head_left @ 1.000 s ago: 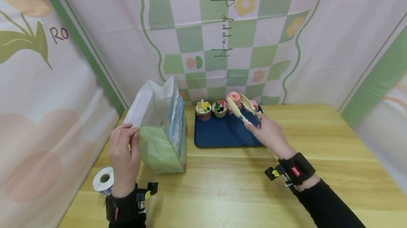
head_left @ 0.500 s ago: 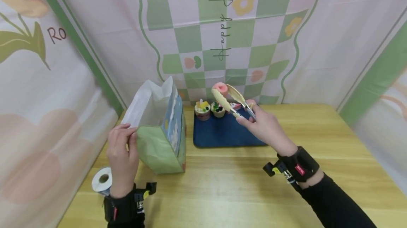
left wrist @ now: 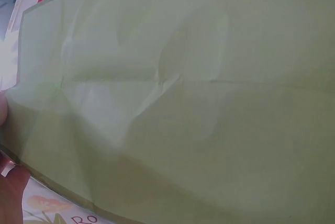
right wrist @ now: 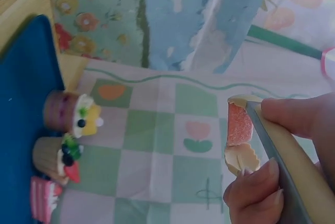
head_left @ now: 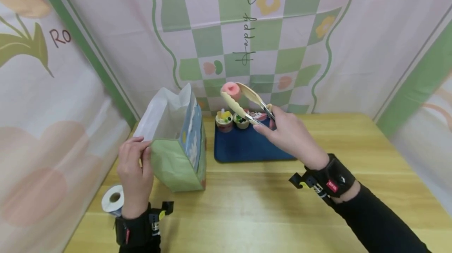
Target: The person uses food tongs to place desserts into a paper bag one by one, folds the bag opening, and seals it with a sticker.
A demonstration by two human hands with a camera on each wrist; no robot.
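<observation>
My right hand point(head_left: 296, 139) holds tongs point(head_left: 234, 105). Between the tong tips is a pink roll-shaped cake point(head_left: 231, 89), raised above the back of the tray. The right wrist view shows its grainy pink side point(right wrist: 239, 124) caught between two cream scalloped tips, with thumb and fingers around the handles. At the left, my left hand point(head_left: 135, 170) pinches the top edge of a green and blue paper bag point(head_left: 176, 162). This bag stands upright with its mouth open. Its green side point(left wrist: 183, 103) fills most of the left wrist view.
A dark blue tray point(head_left: 243, 147) lies right of the bag. Two fruit-topped cupcakes, one with yellow topping point(head_left: 224, 121), and a pink striped cake slice point(right wrist: 43, 198) stand along its back. A white label roll point(head_left: 113, 198) sits by my left wrist. Printed fabric point(head_left: 268, 37) hangs behind.
The right hand has lifted the pink roll cake off the tray with the tongs and carried it up and left toward the bag. The left hand stays at the bag's edge.
</observation>
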